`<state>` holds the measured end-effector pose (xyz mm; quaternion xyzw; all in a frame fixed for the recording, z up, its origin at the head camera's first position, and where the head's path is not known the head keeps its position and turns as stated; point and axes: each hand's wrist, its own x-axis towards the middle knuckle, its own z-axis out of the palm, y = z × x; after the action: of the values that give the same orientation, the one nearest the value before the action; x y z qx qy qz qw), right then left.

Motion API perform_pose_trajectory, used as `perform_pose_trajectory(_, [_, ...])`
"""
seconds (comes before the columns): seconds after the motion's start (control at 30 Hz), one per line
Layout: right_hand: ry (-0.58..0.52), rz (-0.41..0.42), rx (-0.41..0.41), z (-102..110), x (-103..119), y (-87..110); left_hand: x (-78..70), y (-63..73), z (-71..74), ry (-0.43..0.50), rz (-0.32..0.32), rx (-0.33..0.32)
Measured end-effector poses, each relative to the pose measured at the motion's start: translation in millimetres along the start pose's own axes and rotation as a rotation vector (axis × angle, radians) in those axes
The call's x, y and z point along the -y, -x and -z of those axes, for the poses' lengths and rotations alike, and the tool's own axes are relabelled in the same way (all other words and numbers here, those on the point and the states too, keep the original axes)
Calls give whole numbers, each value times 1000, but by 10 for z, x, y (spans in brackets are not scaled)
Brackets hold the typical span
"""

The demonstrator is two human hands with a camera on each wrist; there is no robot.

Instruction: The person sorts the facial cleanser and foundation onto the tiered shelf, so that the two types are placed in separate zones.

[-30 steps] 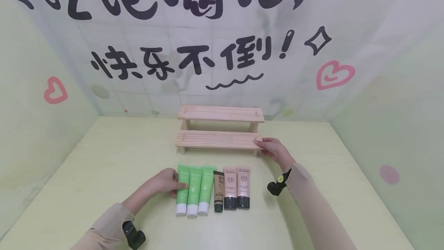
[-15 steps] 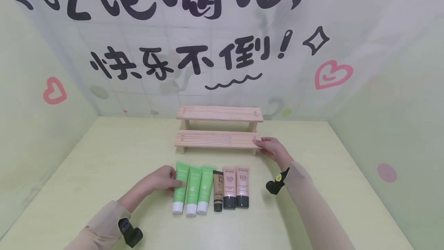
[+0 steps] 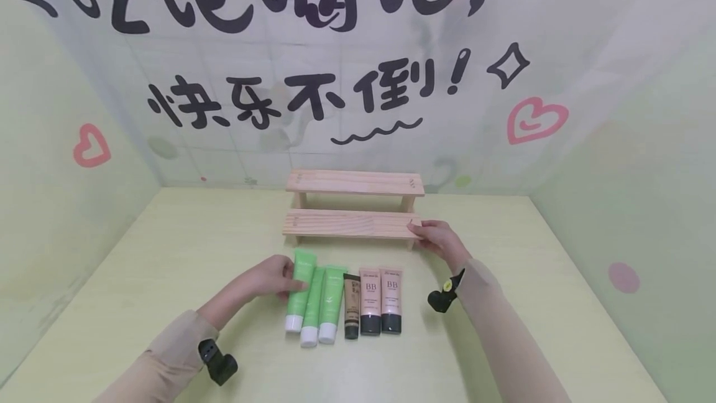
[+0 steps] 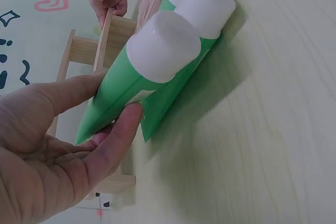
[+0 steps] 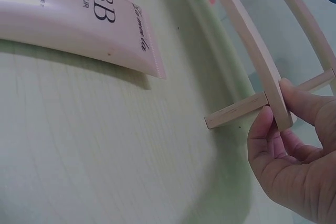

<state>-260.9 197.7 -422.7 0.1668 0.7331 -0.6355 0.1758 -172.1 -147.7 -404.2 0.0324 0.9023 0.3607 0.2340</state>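
My left hand pinches the leftmost green tube between thumb and fingers. In the left wrist view this tube is tilted and raised off the table, its white cap toward the camera. Two more green tubes lie to its right, the nearer one partly covered by it. My right hand grips the right end of the lower step of a two-tier wooden rack. Seen from the right wrist, the thumb lies on one face of the board and the fingers curl on the other.
Right of the green tubes lie a small brown tube with a black cap and two pink BB tubes. The rack stands near the printed back wall. Pale green walls close in both sides of the table.
My left hand has moved the leftmost green tube slightly left, then up and away from the camera, so it now overlaps its neighbour. My right hand stays on the rack.
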Motion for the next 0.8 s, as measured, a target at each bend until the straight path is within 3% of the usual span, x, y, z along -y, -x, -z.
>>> perform_pose_trajectory(0.33, [-2,8,-16,-9,40,14,-150,-38,43,82,-53,-4])
perform_pose_trajectory(0.8, [34,32,-29,2,-32,20,-415,-126,18,121,-144,4])
